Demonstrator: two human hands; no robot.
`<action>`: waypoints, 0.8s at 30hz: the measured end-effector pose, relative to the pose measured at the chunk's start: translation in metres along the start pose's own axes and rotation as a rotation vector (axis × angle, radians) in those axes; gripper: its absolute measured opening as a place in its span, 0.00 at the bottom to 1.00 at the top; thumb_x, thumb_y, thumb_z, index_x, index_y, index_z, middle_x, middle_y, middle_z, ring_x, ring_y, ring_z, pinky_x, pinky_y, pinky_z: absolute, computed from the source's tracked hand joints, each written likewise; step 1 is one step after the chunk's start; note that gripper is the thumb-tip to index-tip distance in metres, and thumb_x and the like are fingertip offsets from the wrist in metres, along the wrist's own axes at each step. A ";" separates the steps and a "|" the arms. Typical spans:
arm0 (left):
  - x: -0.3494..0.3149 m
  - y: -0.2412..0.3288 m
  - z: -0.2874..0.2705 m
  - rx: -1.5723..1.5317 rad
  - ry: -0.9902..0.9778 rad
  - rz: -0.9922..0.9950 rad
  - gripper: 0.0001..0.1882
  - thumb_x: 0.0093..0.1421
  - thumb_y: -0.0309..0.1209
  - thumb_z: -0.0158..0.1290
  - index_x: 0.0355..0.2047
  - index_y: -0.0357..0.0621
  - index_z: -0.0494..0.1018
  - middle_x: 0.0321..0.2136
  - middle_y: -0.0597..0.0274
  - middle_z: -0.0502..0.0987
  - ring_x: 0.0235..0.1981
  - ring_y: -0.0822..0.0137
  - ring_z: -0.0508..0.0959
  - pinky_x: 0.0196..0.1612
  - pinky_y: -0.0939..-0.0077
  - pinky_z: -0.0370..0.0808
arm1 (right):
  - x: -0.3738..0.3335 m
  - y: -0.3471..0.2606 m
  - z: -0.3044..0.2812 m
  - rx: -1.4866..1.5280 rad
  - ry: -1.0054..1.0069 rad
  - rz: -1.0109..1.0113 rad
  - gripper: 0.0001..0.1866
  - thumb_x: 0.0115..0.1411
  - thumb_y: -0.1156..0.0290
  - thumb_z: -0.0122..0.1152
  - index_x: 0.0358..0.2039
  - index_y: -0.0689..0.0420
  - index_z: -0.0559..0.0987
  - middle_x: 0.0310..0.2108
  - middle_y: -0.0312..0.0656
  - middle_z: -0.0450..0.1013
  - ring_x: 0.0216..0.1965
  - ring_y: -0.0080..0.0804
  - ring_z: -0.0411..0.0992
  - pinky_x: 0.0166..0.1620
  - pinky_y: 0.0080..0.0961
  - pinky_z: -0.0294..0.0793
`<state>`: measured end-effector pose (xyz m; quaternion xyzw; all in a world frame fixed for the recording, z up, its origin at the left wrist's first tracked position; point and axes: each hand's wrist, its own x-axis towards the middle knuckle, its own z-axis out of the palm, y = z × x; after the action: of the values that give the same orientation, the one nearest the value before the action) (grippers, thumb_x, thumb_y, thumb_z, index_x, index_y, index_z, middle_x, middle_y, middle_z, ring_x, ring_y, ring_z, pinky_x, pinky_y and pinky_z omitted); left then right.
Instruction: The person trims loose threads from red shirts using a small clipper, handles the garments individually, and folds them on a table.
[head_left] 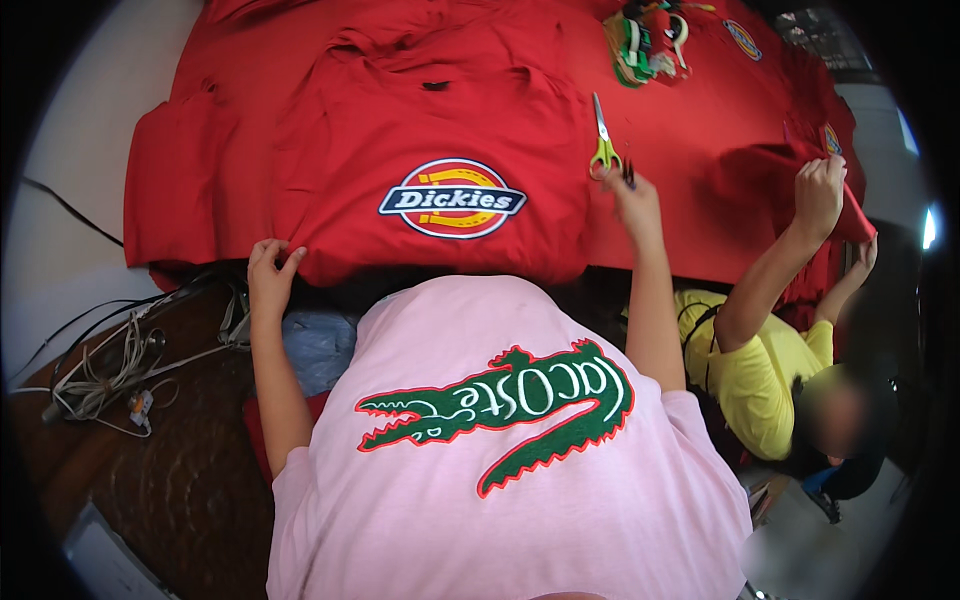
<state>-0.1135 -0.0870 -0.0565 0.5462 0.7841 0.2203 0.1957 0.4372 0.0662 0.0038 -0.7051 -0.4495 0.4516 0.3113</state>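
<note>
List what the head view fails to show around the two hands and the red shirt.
- Right hand: its fingers touch the green-handled scissors, but the grip is too small to make out.
- Red shirt: the lower hem is hidden behind the person's pink-shirted body.
- Left hand: whether its fingers pinch the hem or only rest on it cannot be told.
- Trim pile: cut off by the top edge.

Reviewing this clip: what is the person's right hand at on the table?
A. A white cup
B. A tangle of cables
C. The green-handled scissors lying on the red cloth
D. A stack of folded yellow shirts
C: the right hand is at the handles of the green-handled scissors lying on the red cloth, while the left hand grips the near edge of the red shirt.
</note>
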 end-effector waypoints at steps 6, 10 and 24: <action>0.002 0.002 0.010 -0.226 -0.213 -0.153 0.18 0.60 0.40 0.65 0.32 0.36 0.75 0.23 0.64 0.72 0.25 0.73 0.70 0.33 0.74 0.70 | -0.041 0.081 0.015 0.077 -0.034 -0.136 0.14 0.56 0.67 0.76 0.38 0.59 0.82 0.29 0.31 0.75 0.31 0.18 0.72 0.37 0.18 0.72; 0.010 -0.004 0.011 -0.223 -0.302 -0.125 0.17 0.61 0.40 0.65 0.29 0.39 0.75 0.21 0.67 0.70 0.24 0.75 0.70 0.31 0.76 0.69 | -0.036 0.064 0.017 0.231 -0.260 -0.011 0.17 0.56 0.64 0.76 0.39 0.58 0.79 0.26 0.30 0.72 0.29 0.18 0.70 0.34 0.18 0.70; -0.058 -0.029 -0.103 -0.352 -0.426 -0.053 0.12 0.67 0.36 0.58 0.31 0.42 0.74 0.28 0.76 0.70 0.33 0.80 0.66 0.39 0.82 0.64 | -0.131 0.082 -0.079 -0.913 -0.669 -0.423 0.22 0.45 0.63 0.78 0.36 0.63 0.82 0.38 0.48 0.78 0.44 0.46 0.77 0.45 0.35 0.75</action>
<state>-0.1739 -0.1643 0.0164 0.5172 0.6889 0.2279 0.4538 0.5137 -0.0891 0.0128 -0.4825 -0.8019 0.3386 -0.0978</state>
